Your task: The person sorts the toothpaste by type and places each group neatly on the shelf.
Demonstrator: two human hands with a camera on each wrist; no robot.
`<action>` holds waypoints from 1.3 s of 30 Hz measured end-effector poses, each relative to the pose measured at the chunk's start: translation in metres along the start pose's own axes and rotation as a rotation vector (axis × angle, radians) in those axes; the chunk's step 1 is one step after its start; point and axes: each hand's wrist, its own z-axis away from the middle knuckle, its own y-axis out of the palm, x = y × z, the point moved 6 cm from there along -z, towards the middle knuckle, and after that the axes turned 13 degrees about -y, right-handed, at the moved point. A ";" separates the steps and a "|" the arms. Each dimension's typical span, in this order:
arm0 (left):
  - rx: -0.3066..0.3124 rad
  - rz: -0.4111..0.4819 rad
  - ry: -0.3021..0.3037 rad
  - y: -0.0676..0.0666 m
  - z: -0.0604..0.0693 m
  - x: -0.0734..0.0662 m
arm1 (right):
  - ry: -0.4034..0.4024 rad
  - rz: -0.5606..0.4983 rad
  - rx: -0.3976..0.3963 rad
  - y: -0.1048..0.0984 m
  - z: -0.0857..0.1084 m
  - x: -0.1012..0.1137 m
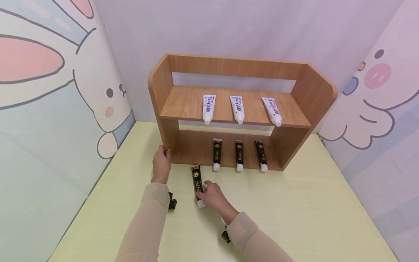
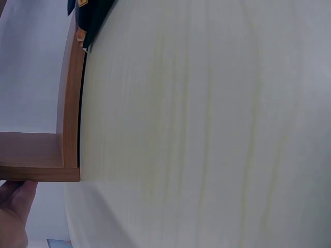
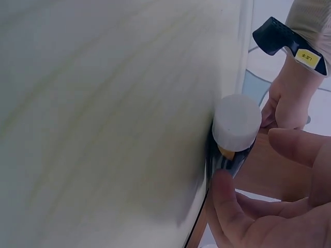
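In the head view, a black toothpaste tube [image 1: 198, 180] lies on the table just in front of the shelf, its white cap toward me. My right hand [image 1: 214, 198] is beside its cap end. In the right wrist view, one fingertip touches the tube near the white cap [image 3: 237, 123], while another digit stands apart from it. My left hand [image 1: 161, 165] rests against the outer side of the wooden shelf [image 1: 165, 131], low at its left front corner. The left wrist view shows those fingers [image 2: 23, 199] pressed to the side panel, partly cut off by the frame.
Three black tubes [image 1: 239, 154] lie on the lower board, caps at its front edge. Three white tubes [image 1: 237, 109] lie on the upper board. Printed walls [image 1: 108, 105] border the pale table [image 1: 294, 214] at left and right.
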 end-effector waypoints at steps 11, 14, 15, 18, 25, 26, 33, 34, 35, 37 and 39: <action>-0.011 0.000 0.022 0.000 -0.001 -0.001 | -0.002 0.023 0.014 0.006 0.002 0.001; -0.007 0.007 0.019 0.000 -0.001 -0.001 | 0.001 0.038 0.019 0.007 0.002 0.001; -0.006 0.007 0.018 0.000 -0.001 -0.001 | 0.002 0.042 0.022 0.007 0.001 0.001; -0.007 0.006 0.020 0.000 -0.001 -0.001 | 0.009 0.041 0.033 0.009 0.000 -0.001; -0.017 0.005 0.033 -0.001 0.001 -0.001 | 0.002 0.031 0.050 0.010 -0.005 -0.001; -0.018 0.005 0.032 -0.001 0.001 -0.001 | -0.003 0.031 0.050 0.010 -0.006 -0.001; -0.028 -0.001 0.044 -0.002 0.000 -0.002 | -0.017 -0.002 0.063 0.009 -0.007 0.002; -0.029 0.000 0.045 -0.002 0.000 -0.002 | -0.015 -0.004 0.067 0.009 -0.007 0.002; -0.029 0.000 0.045 -0.002 0.000 -0.002 | -0.011 -0.006 0.069 0.009 -0.008 0.002; -0.031 0.003 0.046 -0.002 0.000 -0.002 | -0.001 -0.002 0.073 0.008 -0.008 0.001; -0.032 0.006 0.048 -0.002 0.001 -0.002 | 0.010 -0.005 0.074 0.008 -0.008 0.000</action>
